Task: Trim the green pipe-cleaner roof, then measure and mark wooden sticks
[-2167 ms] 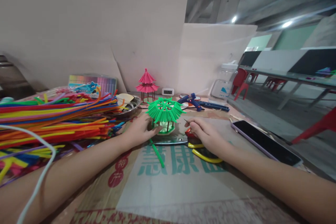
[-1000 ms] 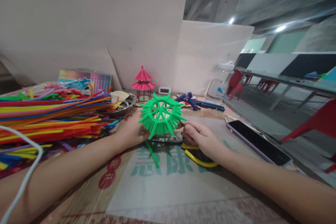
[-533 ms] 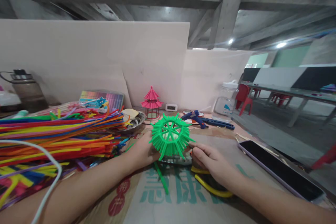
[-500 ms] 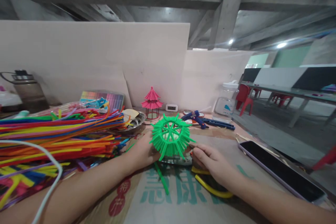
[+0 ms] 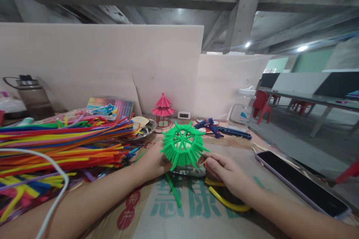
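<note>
My left grip [image 5: 155,160] holds the green model [image 5: 183,160], tilted towards me between my 2 grips; right grip [image 5: 221,166] pinched narrow beside it, contents unclear. Step, I judge: adjusting the roof. Next calls for steady left support, light right touch.

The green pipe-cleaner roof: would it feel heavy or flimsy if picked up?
The green pipe-cleaner roof is probably light for its size, being thin strips around an open, spoked centre. Its free tips, splaying outward, would likely bend if pressed.
</note>
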Available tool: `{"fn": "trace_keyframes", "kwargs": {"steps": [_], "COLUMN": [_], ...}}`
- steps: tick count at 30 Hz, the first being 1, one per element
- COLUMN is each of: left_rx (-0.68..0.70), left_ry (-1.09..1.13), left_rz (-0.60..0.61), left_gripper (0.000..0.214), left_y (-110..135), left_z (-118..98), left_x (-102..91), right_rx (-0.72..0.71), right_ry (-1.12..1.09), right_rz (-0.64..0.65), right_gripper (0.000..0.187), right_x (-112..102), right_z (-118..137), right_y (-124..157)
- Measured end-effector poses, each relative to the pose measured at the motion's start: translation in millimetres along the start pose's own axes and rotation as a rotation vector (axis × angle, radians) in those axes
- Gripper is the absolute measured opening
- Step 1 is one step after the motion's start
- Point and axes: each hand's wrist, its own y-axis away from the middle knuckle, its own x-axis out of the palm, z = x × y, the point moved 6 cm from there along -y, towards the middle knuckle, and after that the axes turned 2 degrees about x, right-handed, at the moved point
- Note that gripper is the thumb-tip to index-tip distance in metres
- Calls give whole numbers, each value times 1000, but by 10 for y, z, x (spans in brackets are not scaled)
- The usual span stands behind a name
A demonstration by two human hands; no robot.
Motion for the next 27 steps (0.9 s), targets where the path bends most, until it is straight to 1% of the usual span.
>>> {"fn": "trace_keyframes", "kwargs": {"steps": [4, 7, 10, 13, 16, 22, 27], "left_rx": [12, 31, 6, -19, -19, 0, -5], "left_ry": [17, 28, 30, 11, -12, -13, -16], "left_rz": [-27, -31, -29, -2, 4, -10, -22], "left_gripper": [40, 45, 41, 38, 41, 35, 36], "left_y": [-13, -40, -57, -62, -68, -76, -59], "left_z": [-6, -35, -46, -48, -52, -60, -36], "left_x": [-6, -21, -43, -46, -55, -59, -45], "right_rx": [-15, -18, -18, -12, -20, -15, -19], "right_ry": [-39, -32, -37, -46, -40, 0, 36], "right_rz": [8, -5, -8, -11, -18, -29, -30], "right_gripper": [48, 51, 53, 53, 51, 53, 51], "right_x": [0, -14, -26, -38, -46, -44, -56], "right_z": [8, -5, -25, -49, -43, 5, 3], "right_y": [3, 2, -1, -4, -4, 2, -5]}}
